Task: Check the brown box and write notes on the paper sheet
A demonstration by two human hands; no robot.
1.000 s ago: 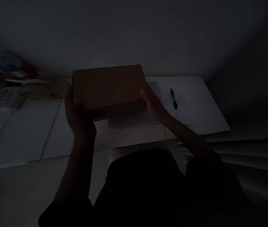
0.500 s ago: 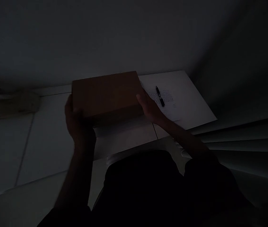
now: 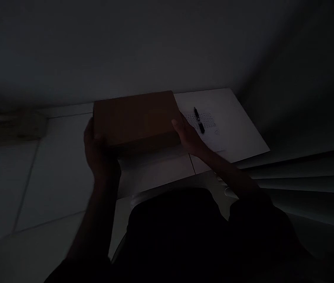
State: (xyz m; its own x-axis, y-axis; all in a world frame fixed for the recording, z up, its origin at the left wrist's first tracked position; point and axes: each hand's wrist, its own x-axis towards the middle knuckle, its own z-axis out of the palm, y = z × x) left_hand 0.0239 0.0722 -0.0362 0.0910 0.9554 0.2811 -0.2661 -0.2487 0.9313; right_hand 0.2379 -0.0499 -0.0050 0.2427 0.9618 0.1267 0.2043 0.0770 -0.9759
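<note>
A brown cardboard box (image 3: 134,118) is gripped between my two hands over the white table (image 3: 240,125). My left hand (image 3: 97,151) is closed on its left end, thumb near the front lower corner. At the right end, my right hand (image 3: 187,135) holds it, with the thumb on the top edge and the other fingers hidden behind the side. The light is very dim, so I cannot tell whether the box touches the table. Just right of my right hand, a dark pen (image 3: 199,120) lies on a paper with writing (image 3: 211,120).
Behind the table rises a plain wall (image 3: 143,47). Folded curtain-like cloth (image 3: 302,182) hangs at the right. A blurred pale-brown item (image 3: 22,125) lies at the table's far left. My dark-clothed lap is below the table's front edge.
In the view, the box and both hands have shifted slightly right and a little down. My hold on the box is the same. The pen and paper stay put.
</note>
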